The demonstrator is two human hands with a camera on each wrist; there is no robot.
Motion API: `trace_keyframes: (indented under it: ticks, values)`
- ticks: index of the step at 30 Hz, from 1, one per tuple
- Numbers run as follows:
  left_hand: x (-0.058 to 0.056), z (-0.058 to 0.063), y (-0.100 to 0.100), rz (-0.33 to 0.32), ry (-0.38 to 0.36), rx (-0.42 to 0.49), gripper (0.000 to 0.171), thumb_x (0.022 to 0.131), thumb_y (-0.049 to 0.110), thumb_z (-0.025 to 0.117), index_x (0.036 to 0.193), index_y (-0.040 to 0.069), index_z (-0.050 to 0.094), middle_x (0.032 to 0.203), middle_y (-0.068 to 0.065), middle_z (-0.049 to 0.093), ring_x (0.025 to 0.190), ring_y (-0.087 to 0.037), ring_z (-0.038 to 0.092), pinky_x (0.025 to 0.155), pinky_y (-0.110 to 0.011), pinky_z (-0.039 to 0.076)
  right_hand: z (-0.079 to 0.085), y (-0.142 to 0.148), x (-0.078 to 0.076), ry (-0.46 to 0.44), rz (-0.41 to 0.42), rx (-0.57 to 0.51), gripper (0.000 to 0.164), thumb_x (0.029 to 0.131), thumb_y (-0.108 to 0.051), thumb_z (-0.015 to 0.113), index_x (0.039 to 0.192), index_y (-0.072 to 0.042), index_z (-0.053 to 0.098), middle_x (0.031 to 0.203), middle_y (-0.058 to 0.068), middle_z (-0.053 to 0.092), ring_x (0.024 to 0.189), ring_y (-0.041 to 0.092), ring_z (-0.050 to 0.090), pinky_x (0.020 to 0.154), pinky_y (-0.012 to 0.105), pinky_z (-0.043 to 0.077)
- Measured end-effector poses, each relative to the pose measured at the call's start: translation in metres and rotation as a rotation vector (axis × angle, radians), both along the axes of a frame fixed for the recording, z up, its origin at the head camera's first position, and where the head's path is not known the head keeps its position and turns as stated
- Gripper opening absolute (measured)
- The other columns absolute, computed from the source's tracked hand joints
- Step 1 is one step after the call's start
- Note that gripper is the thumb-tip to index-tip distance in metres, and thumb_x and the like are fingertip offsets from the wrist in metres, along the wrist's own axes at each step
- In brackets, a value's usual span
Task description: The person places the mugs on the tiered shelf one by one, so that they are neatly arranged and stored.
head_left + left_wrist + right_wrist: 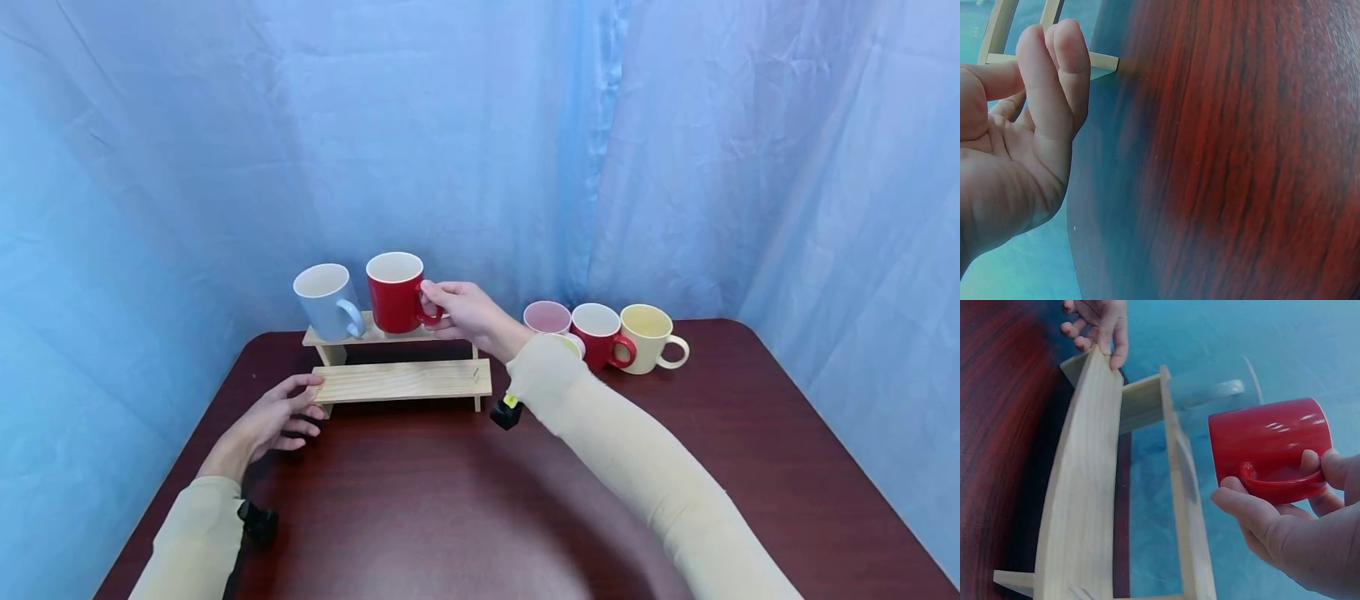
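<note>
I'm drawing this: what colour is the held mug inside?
The mug's inside is white, clearest in the head view.

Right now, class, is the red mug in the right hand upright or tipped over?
Upright: the head view shows the red mug with its open rim uppermost, base downward, and the right hand gripping its handle.

Right grip (465,313) curls, farther forward than left grip (272,418).

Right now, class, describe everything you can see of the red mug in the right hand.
The red mug is a glossy, ceramic-looking cylinder, red outside and white inside, with one curved red handle. The right hand grips that handle, holding the mug roughly upright over the upper shelf, beside the blue mug, apparently clear of the wood.
</note>
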State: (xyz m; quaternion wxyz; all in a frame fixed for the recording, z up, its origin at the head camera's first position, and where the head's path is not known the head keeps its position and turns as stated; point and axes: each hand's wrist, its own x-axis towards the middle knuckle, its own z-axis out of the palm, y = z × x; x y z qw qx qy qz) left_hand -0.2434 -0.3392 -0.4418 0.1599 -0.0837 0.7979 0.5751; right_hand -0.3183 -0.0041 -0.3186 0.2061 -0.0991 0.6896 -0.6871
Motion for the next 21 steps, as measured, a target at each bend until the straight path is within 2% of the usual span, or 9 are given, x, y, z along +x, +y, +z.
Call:
trace_keyframes:
  ticks: [2, 6, 14, 21]
  values:
    - [0.001, 0.000, 0.000, 0.005, -0.002, -0.002, 0.051, 0.107, 0.041, 0.048, 0.153, 0.021, 0.035, 0.108, -0.012, 0.065, 0.086, -0.024, 0.070, 0.066, -0.038, 0.057, -0.002, -0.005, 0.000, -0.002, 0.002, 0.001, 0.038, 0.105, -0.034, 0.057, 0.114, 0.003, 0.061, 0.101, 0.016, 0.056, 0.094, 0.034, 0.065, 0.095, 0.047, 0.054]
    - [0.001, 0.000, -0.001, 0.011, -0.004, -0.004, 0.051, 0.107, 0.041, 0.048, 0.153, 0.021, 0.035, 0.108, -0.013, 0.065, 0.085, -0.024, 0.070, 0.066, -0.038, 0.058, -0.009, -0.012, 0.001, 0.004, -0.005, 0.012, 0.038, 0.105, -0.033, 0.056, 0.117, 0.003, 0.060, 0.104, 0.019, 0.054, 0.103, 0.037, 0.063, 0.095, 0.048, 0.054]
    - [0.002, -0.003, -0.001, 0.005, -0.007, 0.012, 0.051, 0.108, 0.040, 0.047, 0.153, 0.021, 0.034, 0.109, -0.013, 0.064, 0.084, -0.024, 0.070, 0.064, -0.037, 0.058, -0.021, -0.022, 0.002, -0.020, -0.057, -0.072, 0.035, 0.104, -0.031, 0.057, 0.113, 0.002, 0.062, 0.100, 0.017, 0.052, 0.110, 0.036, 0.060, 0.102, 0.051, 0.048]
    - [0.002, -0.003, -0.002, 0.005, -0.003, 0.026, 0.051, 0.107, 0.041, 0.048, 0.153, 0.022, 0.034, 0.108, -0.013, 0.064, 0.086, -0.025, 0.070, 0.065, -0.037, 0.057, -0.024, -0.025, 0.007, 0.014, -0.064, -0.023, 0.037, 0.104, -0.033, 0.059, 0.120, 0.000, 0.064, 0.108, 0.021, 0.054, 0.117, 0.039, 0.060, 0.097, 0.050, 0.052]
